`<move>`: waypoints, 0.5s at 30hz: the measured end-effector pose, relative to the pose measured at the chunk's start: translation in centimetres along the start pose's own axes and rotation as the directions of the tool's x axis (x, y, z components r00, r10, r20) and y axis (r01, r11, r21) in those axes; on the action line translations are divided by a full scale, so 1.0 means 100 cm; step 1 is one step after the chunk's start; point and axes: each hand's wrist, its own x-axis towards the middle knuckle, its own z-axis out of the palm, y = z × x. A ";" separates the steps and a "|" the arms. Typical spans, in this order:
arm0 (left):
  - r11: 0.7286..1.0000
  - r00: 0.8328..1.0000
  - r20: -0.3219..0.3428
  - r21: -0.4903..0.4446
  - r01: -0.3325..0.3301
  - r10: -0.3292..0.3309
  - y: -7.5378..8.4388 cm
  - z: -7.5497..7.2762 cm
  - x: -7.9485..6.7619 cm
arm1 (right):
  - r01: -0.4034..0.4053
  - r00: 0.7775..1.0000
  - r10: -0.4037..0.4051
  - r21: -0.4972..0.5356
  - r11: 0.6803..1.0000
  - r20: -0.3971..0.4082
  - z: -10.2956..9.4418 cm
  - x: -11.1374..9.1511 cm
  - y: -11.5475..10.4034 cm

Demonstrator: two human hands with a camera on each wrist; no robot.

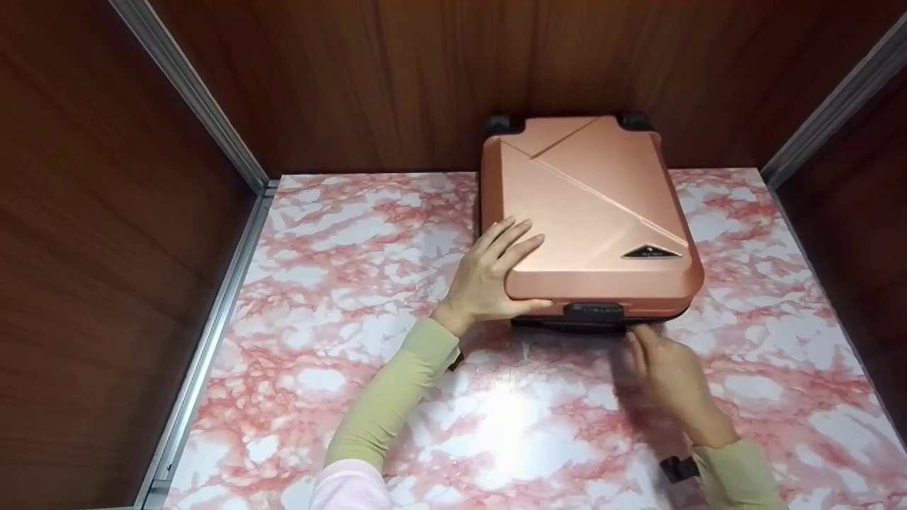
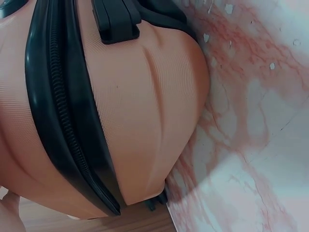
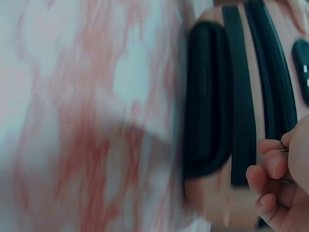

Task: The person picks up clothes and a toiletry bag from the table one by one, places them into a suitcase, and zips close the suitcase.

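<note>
A rose-gold hard-shell suitcase (image 1: 588, 205) lies flat, its wheels toward the back wall. My left hand (image 1: 492, 273) rests on its near left corner, fingers extended over the lid and thumb along the front side. At the front side, right of the black lock (image 1: 594, 312), is my right hand (image 1: 669, 372) with curled fingers. In the right wrist view its fingers pinch a small metal zipper pull (image 3: 285, 150), mostly covered by the fingertips. The black zipper (image 2: 63, 96) runs round the side in the left wrist view, closed along the stretch seen there.
The suitcase lies on a red-and-white marbled table (image 1: 319, 283). A brown wood-grain panel (image 1: 354, 85) stands right behind it, with more panels and metal frame rails (image 1: 205, 354) at both sides. A black carry handle (image 3: 207, 96) sits on the suitcase's front side.
</note>
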 end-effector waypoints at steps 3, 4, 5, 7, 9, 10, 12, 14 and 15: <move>1.000 1.000 -0.002 0.008 0.000 0.000 0.000 0.000 0.000 | 0.059 0.998 -0.059 0.020 0.998 -0.005 0.010 0.006 -0.010; 1.000 1.000 -0.003 0.013 -0.001 0.001 0.001 0.000 -0.001 | 0.071 0.997 -0.071 0.028 0.997 -0.007 0.014 0.008 -0.013; 1.000 1.000 -0.004 0.018 -0.002 0.002 0.001 0.000 0.000 | 0.079 0.997 -0.079 0.035 0.996 -0.009 0.018 0.010 -0.017; 1.000 1.000 -0.009 0.025 -0.004 0.004 0.001 0.000 0.000 | 0.087 0.996 -0.087 0.048 0.995 -0.009 0.025 0.013 -0.024; 1.000 1.000 -0.015 0.025 -0.006 0.006 0.001 0.001 0.000 | 0.087 0.996 -0.086 0.059 0.995 -0.007 0.033 0.015 -0.030; 1.000 1.000 -0.019 0.025 -0.006 0.006 0.001 0.001 0.000 | 0.083 0.997 -0.083 0.063 0.995 -0.003 0.037 0.016 -0.033; 1.000 1.000 -0.026 0.021 -0.005 0.005 0.001 0.001 0.000 | 0.076 0.997 -0.076 0.074 0.994 0.005 0.045 0.019 -0.040; 1.000 1.000 -0.030 0.017 -0.005 0.005 0.001 0.002 0.000 | 0.084 0.996 -0.085 0.087 0.993 0.010 0.052 0.022 -0.046; 1.000 0.999 -0.032 0.013 -0.005 0.005 0.002 0.002 0.000 | 0.090 0.996 -0.092 0.093 0.992 0.010 0.056 0.023 -0.049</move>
